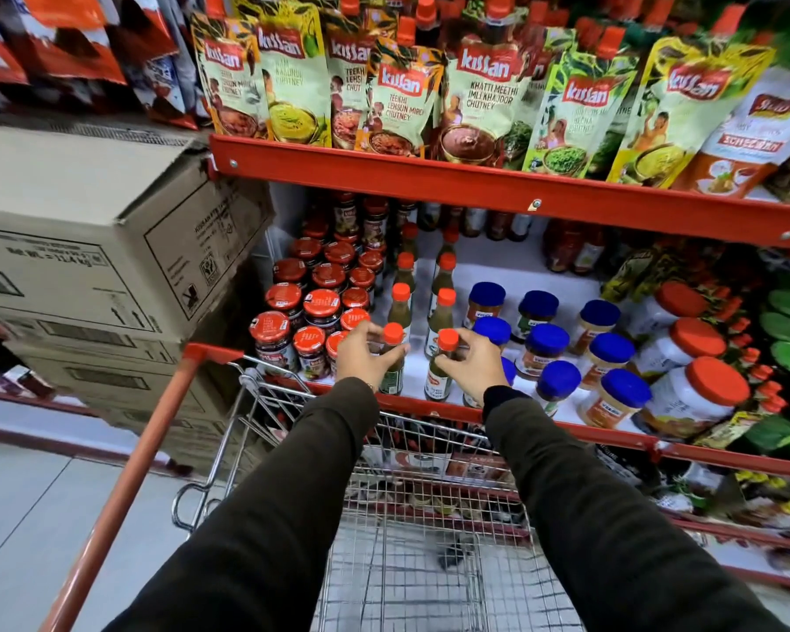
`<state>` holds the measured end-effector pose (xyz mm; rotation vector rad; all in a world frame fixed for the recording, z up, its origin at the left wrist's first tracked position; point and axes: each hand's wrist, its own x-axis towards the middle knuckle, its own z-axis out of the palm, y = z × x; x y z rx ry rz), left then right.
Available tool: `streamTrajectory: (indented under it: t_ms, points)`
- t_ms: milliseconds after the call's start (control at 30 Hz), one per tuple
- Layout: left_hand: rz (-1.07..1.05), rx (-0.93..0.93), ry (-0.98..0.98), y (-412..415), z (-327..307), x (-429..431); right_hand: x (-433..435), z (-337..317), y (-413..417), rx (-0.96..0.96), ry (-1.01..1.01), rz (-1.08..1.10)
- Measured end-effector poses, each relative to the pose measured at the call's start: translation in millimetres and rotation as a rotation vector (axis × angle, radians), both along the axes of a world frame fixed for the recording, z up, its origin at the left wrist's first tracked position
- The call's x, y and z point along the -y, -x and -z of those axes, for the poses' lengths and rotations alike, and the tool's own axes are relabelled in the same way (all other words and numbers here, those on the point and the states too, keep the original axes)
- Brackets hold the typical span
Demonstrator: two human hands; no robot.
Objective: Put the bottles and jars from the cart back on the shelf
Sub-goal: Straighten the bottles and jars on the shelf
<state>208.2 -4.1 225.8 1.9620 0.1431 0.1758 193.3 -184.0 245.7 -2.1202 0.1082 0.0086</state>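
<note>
Head: hands (pixel 369 358) (pixel 474 364) grip two bottles (pixel 392 361) (pixel 440 367) on shelf (pixel 566 433)

A grocery store aisle: red metal shelves (pixel 429 180) packed with Kissan chutney pouches (pixel 397 102), sauce bottles (pixel 441 312) and jars (pixel 546 346), stacked cardboard cartons (pixel 110 248) alongside, a wire shopping cart (pixel 429 563) in front

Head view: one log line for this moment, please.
phase: shelving | left hand: holding green sauce bottle at shelf front | right hand: holding second sauce bottle beside it | cart: below shelf
</note>
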Motion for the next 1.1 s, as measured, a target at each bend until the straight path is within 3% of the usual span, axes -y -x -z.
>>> streamTrajectory:
  t_ms: [167,333,667,900,1100]
  points:
    - [0.081,0.04,-0.017,4.7,2.2,-4.8,3.0,-1.4,6.2,0.074,0.035,0.084]
    - [0.168,-0.022,0.054,8.8,1.2,-9.7,3.5,-1.2,4.3,0.005,-0.032,0.101]
    - [0.005,-0.017,-0.029,5.3,-0.7,-3.9,1.5,1.9,0.2,-0.014,0.023,0.04]
    - [0.196,-0.001,0.008,8.7,-2.9,-11.4,2.5,3.2,3.5,0.008,0.041,0.016]
    - [0.163,-0.017,0.016,8.4,-1.9,-13.8,2.0,5.3,2.5,-0.012,0.004,0.019]
